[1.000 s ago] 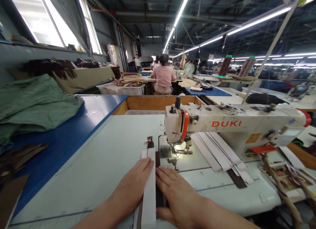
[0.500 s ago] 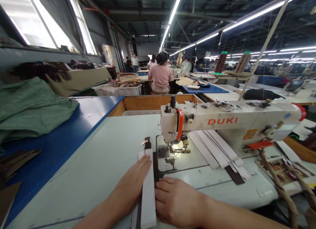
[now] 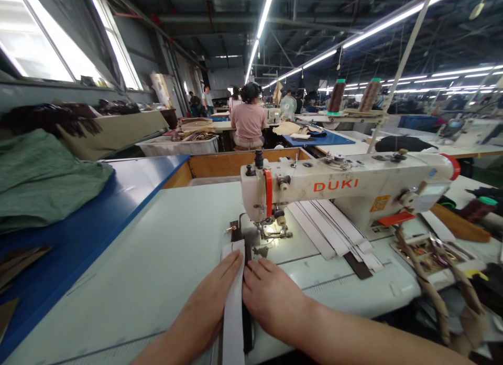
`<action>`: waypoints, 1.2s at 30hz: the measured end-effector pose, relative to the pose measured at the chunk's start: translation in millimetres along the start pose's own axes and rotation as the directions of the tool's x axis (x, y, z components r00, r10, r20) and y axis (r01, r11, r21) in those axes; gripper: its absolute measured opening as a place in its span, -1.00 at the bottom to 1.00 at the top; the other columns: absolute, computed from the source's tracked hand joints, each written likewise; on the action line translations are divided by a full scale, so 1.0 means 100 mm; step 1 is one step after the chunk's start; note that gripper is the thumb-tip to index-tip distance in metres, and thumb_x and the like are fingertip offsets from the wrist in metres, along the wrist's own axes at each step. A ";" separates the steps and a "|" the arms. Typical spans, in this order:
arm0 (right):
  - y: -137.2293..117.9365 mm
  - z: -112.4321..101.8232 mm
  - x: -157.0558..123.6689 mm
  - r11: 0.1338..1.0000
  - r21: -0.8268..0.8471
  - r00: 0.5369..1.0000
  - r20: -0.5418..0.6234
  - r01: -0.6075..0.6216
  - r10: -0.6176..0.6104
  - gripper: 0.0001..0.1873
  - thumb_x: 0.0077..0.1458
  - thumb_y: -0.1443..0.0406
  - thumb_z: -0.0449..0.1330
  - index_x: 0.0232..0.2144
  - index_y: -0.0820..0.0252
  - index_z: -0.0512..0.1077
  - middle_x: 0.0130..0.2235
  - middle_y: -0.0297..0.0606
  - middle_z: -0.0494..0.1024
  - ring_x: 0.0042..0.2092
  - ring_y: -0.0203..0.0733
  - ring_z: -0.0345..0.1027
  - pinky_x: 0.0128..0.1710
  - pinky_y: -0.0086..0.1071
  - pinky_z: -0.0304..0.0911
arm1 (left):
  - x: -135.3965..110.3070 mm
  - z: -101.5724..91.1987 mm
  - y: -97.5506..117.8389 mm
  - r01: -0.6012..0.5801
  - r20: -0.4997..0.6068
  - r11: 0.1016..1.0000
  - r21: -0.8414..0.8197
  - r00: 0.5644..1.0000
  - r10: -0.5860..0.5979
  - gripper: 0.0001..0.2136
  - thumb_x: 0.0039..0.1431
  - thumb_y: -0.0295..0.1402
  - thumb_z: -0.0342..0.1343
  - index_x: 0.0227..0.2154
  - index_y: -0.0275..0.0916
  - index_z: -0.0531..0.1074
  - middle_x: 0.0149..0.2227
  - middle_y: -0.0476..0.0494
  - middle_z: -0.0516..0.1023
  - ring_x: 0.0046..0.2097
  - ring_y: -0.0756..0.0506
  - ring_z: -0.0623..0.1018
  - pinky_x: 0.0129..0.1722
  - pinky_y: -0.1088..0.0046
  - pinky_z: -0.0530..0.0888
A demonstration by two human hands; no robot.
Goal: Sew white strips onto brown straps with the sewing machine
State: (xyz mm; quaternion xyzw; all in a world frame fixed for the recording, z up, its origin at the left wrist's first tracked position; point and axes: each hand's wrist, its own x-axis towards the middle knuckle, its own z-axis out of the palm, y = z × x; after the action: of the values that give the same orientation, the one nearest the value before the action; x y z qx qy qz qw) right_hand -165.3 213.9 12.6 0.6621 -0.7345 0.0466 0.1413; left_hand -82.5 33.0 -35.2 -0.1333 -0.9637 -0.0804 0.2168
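A long white strip (image 3: 234, 323) lies lengthwise in front of me, beside a dark brown strip (image 3: 247, 331). At their far end a short dark tape with a small metal zipper pull (image 3: 231, 229) sticks out. My left hand (image 3: 210, 297) rests along the white strip, fingers stretched together over its far part; the thumb is hidden. Curled against the right edge is my right hand (image 3: 271, 297), its fingertips on the dark strip near the white one. Just beyond the hands stands a DUKI sewing machine (image 3: 334, 185), with its lit presser foot (image 3: 273, 231) ahead of the right hand.
Several white strips (image 3: 326, 228) lie under the machine arm. A tray of small tools (image 3: 436, 255) sits at the right. Green cloth (image 3: 47, 176) covers part of a blue table (image 3: 129, 197) on the left. A seated person (image 3: 248, 118) in pink is farther ahead.
My right hand has slid forward along the strips, up close to the left fingertips. The strips' far end now sits nearer the machine's needle area. The view has shifted slightly right.
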 end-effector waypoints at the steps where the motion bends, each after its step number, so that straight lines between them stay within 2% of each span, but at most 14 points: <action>1: -0.01 0.01 -0.06 1.000 0.006 1.000 -0.003 -0.013 0.013 -0.69 0.18 0.31 0.10 -0.11 0.47 0.45 -0.08 0.08 0.53 -0.07 0.05 0.37 0.05 -0.10 0.26 | 0.02 0.02 0.04 -0.017 0.001 1.000 0.005 1.000 0.017 -0.43 0.13 -0.54 -0.12 0.25 -0.28 0.11 0.23 -0.26 0.32 0.21 -0.14 0.36 0.17 0.27 0.36; 4: -0.01 0.09 -0.21 0.999 0.035 0.998 -0.043 -0.041 0.042 -0.65 0.18 0.33 0.10 -0.04 0.47 0.41 -0.03 0.06 0.51 -0.03 0.02 0.37 0.07 -0.15 0.26 | 0.10 0.05 0.13 -0.084 0.017 0.995 0.059 0.996 0.083 -0.43 0.10 -0.59 -0.15 0.22 -0.28 0.15 0.22 -0.26 0.34 0.22 -0.15 0.34 0.16 0.24 0.37; 8: -0.01 0.18 -0.30 0.994 0.088 0.996 -0.061 -0.067 0.073 -0.64 0.20 0.32 0.07 -0.01 0.45 0.40 0.10 0.08 0.42 0.08 0.03 0.30 0.14 -0.16 0.21 | 0.20 0.04 0.15 -0.101 0.053 0.986 0.135 0.994 0.095 -0.48 0.10 -0.60 -0.17 0.17 -0.36 0.20 0.19 -0.34 0.37 0.19 -0.15 0.39 0.12 0.28 0.42; 14: -0.01 0.10 -0.32 0.986 0.152 0.998 -0.022 -0.061 0.066 -0.55 0.22 0.27 0.02 0.07 0.47 0.35 0.14 0.08 0.39 0.17 0.09 0.20 0.20 -0.14 0.14 | 0.27 -0.01 0.16 -0.115 0.144 0.973 0.198 0.986 0.087 -0.52 0.12 -0.60 -0.18 0.11 -0.34 0.30 0.14 -0.30 0.43 0.15 -0.18 0.44 0.11 0.25 0.43; 18: -0.02 0.07 -0.32 0.988 0.130 0.997 0.030 -0.081 0.078 -0.51 0.23 0.24 -0.01 0.09 0.50 0.33 0.16 0.09 0.37 0.17 0.09 0.23 0.20 -0.17 0.15 | 0.28 -0.01 0.16 -0.141 0.199 0.957 0.252 0.976 0.092 -0.53 0.11 -0.60 -0.16 0.09 -0.38 0.34 0.16 -0.34 0.40 0.18 -0.21 0.40 0.14 0.23 0.40; 23: -0.05 0.19 -0.30 0.984 0.136 0.992 -0.034 -0.113 0.118 -0.51 0.24 0.24 0.00 0.11 0.48 0.31 0.17 0.06 0.36 0.18 0.08 0.22 0.21 -0.16 0.15 | 0.28 0.07 0.11 -0.159 0.175 0.938 0.307 0.979 0.108 -0.58 0.16 -0.58 -0.18 0.05 -0.46 0.36 0.12 -0.42 0.43 0.12 -0.19 0.47 0.07 0.29 0.47; 28: -0.05 0.22 -0.26 0.978 0.150 0.987 -0.046 -0.147 0.155 -0.47 0.21 0.26 0.04 0.16 0.50 0.25 0.13 0.05 0.42 0.14 0.08 0.27 0.18 -0.13 0.20 | 0.29 0.12 0.05 -0.122 0.161 0.950 0.288 0.984 0.078 -0.57 0.16 -0.56 -0.18 0.08 -0.38 0.34 0.13 -0.33 0.44 0.12 -0.16 0.47 0.05 0.31 0.48; 36: 0.00 0.29 -0.27 0.989 0.104 0.990 -0.091 -0.101 0.111 -0.56 0.24 0.23 0.04 0.05 0.43 0.39 0.11 -0.03 0.44 0.12 0.04 0.30 0.13 -0.21 0.25 | 0.33 0.05 0.08 -0.153 0.153 0.940 0.304 0.982 0.111 -0.56 0.17 -0.55 -0.18 0.12 -0.40 0.28 0.14 -0.36 0.42 0.12 -0.15 0.47 0.05 0.33 0.48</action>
State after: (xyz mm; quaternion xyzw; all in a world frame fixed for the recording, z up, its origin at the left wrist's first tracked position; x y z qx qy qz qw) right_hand -167.3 232.7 -22.4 0.6251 -0.7578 0.1225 0.1411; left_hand -110.5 49.3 -24.3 -0.1666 -0.9654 0.0977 0.1752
